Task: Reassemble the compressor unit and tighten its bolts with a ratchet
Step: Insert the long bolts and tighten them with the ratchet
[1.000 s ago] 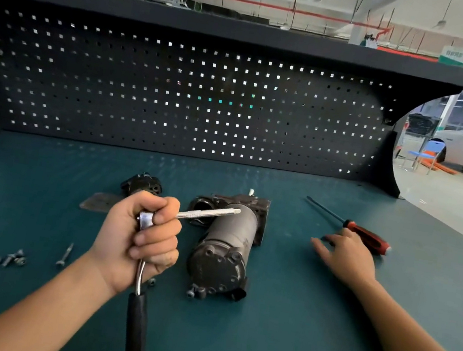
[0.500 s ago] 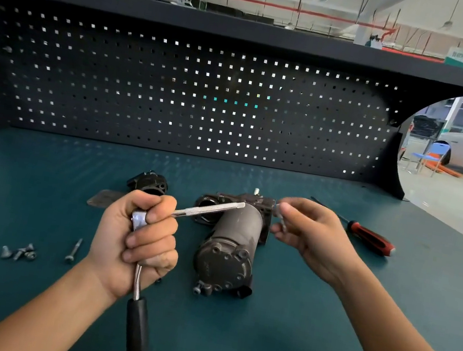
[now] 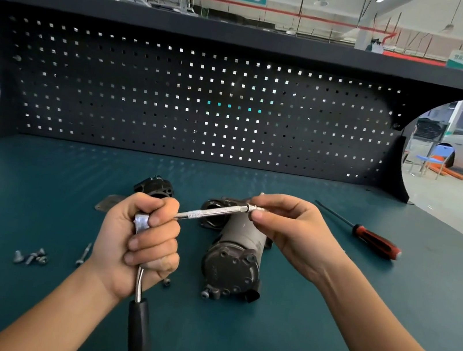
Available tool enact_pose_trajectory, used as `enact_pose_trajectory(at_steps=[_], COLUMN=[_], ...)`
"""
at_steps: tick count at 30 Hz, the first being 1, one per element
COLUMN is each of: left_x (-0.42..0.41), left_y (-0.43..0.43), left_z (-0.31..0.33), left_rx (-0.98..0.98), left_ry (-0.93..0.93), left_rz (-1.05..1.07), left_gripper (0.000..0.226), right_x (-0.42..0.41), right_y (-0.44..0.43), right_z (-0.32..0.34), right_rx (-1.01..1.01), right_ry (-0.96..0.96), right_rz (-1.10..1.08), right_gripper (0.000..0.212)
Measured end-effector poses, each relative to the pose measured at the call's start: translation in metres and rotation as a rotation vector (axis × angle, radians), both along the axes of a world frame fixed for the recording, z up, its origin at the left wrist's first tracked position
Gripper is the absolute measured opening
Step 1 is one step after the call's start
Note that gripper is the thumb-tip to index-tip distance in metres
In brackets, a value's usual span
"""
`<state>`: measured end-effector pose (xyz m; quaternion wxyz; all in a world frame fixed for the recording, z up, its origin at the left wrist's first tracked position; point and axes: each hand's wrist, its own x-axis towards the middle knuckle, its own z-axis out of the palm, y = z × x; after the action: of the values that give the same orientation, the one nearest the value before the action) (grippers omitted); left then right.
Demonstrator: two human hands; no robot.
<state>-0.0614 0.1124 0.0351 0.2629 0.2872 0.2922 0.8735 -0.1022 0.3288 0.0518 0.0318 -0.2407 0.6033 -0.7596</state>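
Observation:
My left hand (image 3: 139, 244) grips the head of a ratchet (image 3: 139, 330), whose black handle hangs down toward me. A long silver extension bar (image 3: 212, 212) sticks out of the ratchet head to the right. My right hand (image 3: 291, 233) pinches the far tip of that bar between thumb and fingers; a small bit seems to sit there. Beneath both hands the grey compressor unit (image 3: 233, 260) lies on the green bench top, its bolted end cap facing me. Several loose bolts (image 3: 30, 257) lie at the left, and one long bolt (image 3: 84, 253) lies beside my left wrist.
A red-handled screwdriver (image 3: 375, 239) lies at the right on the green bench (image 3: 319, 341). A black compressor part (image 3: 157, 186) and a flat metal plate (image 3: 106, 204) sit behind my left hand. A dark pegboard (image 3: 199, 103) closes off the bench's back.
My right hand rose from the bench near the screwdriver, moved left and took hold of the extension bar's tip. My left hand kept its grip on the ratchet.

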Motion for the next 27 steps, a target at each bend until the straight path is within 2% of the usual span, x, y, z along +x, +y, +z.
enact_pose_trajectory(at_steps=[7,14,22,27], left_x=[0.000,0.003,0.008,0.011], left_y=[-0.005,-0.005,-0.003,0.001], left_z=[-0.001,0.002,0.004,0.001], left_rx=[-0.056,-0.041,-0.060,-0.004], left_ry=[0.004,-0.020,0.031,-0.034], left_rz=[0.004,0.008,0.038,-0.050], left_gripper=[0.019,0.019,0.018,0.018], right_x=[-0.001,0.005,0.004,0.006], right_y=[0.007,0.006,0.007,0.004], right_z=[0.008,0.008,0.009,0.006], right_rx=[0.231,0.223,0.223,0.173], right_ry=[0.233,0.413,0.326,0.287], right_rz=[-0.042,-0.093,-0.034,-0.002], right_gripper=[0.018,0.022,0.017,0.016])
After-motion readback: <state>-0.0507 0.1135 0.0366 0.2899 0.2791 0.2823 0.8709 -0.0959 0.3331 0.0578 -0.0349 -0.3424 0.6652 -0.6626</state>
